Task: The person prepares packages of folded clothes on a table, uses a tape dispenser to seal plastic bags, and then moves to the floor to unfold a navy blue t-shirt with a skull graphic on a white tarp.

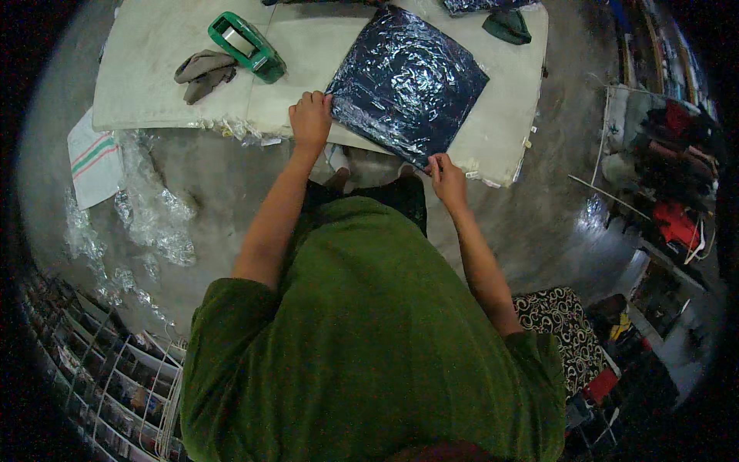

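A dark, flat package in shiny clear plastic (pixel 409 81) lies turned at an angle on the pale covered table (pixel 312 52), with its near corner reaching past the table's front edge. My left hand (pixel 312 120) grips its left corner. The near corner is pinched between the thumb and fingers of my right hand (pixel 447 180). Left of the package rests a green tape dispenser (pixel 247 47) with a roll of tape in it. A crumpled grey-brown cloth (pixel 206 74) lies beside the dispenser.
A dark green folded cloth (pixel 508 26) and another plastic-wrapped package (pixel 485 4) lie at the table's far right. Crumpled clear plastic (pixel 156 208) and a white striped sack (pixel 95 161) are on the floor at left. Wire racking (pixel 115 381) stands behind left; heaped clothes (pixel 675 150) are at right.
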Tool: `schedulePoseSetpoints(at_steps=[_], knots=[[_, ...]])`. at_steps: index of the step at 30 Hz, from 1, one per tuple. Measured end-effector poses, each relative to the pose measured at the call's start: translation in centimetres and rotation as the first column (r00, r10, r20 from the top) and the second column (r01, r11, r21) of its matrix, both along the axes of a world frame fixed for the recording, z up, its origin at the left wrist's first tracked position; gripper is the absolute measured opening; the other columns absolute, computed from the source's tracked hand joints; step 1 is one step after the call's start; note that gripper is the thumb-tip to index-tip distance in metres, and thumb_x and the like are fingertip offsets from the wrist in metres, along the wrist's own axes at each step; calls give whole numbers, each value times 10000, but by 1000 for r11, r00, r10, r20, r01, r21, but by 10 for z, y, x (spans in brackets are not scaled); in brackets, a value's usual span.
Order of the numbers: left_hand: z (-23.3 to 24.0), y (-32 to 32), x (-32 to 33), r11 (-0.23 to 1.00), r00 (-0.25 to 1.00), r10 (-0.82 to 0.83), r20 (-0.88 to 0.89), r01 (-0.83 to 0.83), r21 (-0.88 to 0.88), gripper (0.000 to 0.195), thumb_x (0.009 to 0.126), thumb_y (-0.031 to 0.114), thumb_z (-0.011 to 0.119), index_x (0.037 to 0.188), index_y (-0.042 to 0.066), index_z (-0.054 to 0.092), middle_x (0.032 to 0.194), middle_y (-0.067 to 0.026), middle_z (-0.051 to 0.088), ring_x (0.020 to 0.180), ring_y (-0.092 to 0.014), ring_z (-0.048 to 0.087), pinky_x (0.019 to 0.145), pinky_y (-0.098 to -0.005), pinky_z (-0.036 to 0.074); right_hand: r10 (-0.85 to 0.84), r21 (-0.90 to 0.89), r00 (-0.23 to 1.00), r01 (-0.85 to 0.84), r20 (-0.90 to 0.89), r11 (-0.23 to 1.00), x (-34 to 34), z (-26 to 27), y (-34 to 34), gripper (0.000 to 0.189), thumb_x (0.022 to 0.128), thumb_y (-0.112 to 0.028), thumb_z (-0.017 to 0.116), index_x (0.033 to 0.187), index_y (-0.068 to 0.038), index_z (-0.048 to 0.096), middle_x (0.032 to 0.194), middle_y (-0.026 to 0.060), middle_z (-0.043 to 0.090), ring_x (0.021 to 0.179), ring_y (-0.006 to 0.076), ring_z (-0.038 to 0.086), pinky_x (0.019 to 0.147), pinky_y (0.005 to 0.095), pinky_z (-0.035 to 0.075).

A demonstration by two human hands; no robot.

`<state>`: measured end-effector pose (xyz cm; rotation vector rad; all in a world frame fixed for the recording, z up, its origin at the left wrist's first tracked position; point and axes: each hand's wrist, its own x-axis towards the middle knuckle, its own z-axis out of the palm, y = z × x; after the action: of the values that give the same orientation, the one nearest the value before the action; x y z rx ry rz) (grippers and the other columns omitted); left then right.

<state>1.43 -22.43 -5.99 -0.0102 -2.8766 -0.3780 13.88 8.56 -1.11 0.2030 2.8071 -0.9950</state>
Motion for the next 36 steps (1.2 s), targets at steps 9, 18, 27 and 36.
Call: schedulePoseSetpoints(at_steps=[9,18,27,36], knots=[[12,22,-28,976,989,124,-81,-106,191,198,858,218,625,907,30,586,935,-172,585,883,-346,574,785,-483,431,-3,84,991,14,-137,996,-24,3,2,185,916,-268,586,933,-92,639,821,137,674,731,338,652,637,422,508],[13,92,64,865,858,-500,118,491,99,568,934,363,476,1417,80,376,1494,-101,327,1386,-284,286,1126,-427,221,-37,77,997,43,-68,996,-12,0,6,201,906,-300,601,921,-106,653,806,122,678,725,347,654,630,434,509],[35,125,73,857,836,-511,202,512,48,578,951,333,427,1448,59,318,1528,-91,273,1418,-253,233,1151,-410,174,-12,91,1000,12,5,996,-22,-14,14,244,880,-357,623,886,-115,656,698,135,667,644,344,651,589,440,505],[17,153,94,761,739,-648,184,616,205,593,934,348,473,1425,39,346,1500,-116,320,1403,-275,261,1148,-423,189,42,54,898,-73,437,996,-63,-19,38,403,815,-470,658,809,-68,676,799,132,698,733,313,679,674,409,531]])
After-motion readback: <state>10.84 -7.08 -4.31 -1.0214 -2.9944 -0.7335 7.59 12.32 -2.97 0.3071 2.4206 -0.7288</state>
